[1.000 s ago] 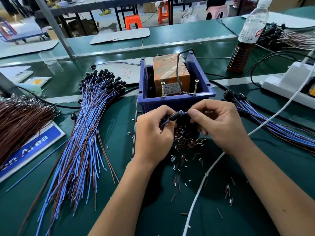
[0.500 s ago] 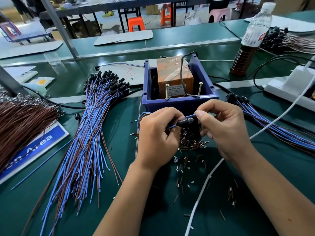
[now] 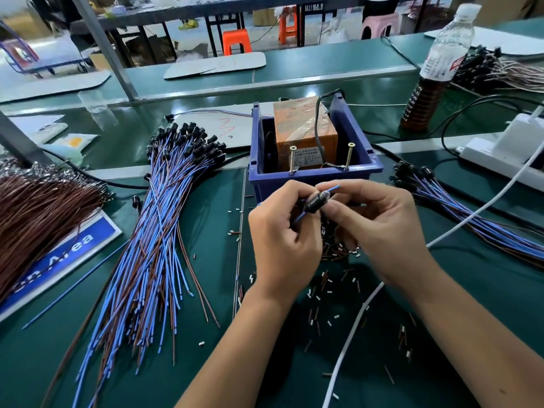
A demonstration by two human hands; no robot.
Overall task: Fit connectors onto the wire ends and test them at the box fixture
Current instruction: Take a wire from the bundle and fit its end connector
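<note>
Before the blue box (image 3: 315, 179), both hands' grips, left hand (image 3: 282, 240) and right hand (image 3: 379, 228), pinch a blurred black connector (image 3: 316, 201).

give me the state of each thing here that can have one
left hand: pinching the blue wire
right hand: pinching the black connector
black connector: on the blue wire, held before the box
blue box fixture: open-topped, two screws upright
bottle: upright, capped, partly full
</note>
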